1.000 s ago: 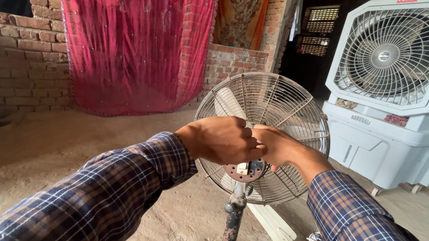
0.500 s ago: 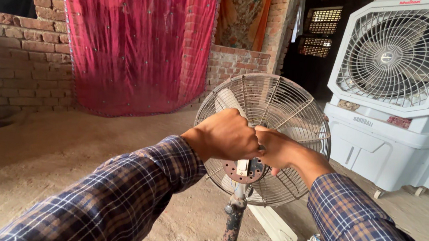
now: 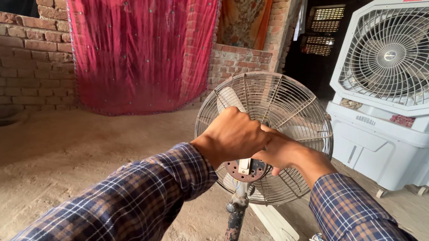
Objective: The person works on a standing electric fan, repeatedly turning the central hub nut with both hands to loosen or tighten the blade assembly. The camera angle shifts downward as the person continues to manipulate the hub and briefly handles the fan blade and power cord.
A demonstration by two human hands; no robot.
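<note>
Both hands at back of pedestal fan (image 3: 267, 126), on rusty stand (image 3: 234, 219). Left hand (image 3: 234, 136) clenched over rear hub; right hand (image 3: 286, 151) closed beside, grip contents hidden. Wire guard mounted, blades inside. Rusty motor plate (image 3: 244, 170) exposed. Progress unclear.

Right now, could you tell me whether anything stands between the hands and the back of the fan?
Nothing visible does. The left hand and right hand are already at the back of the fan, above the rusty disc atop the pole. What the fingers grip is hidden behind the hands.
</note>
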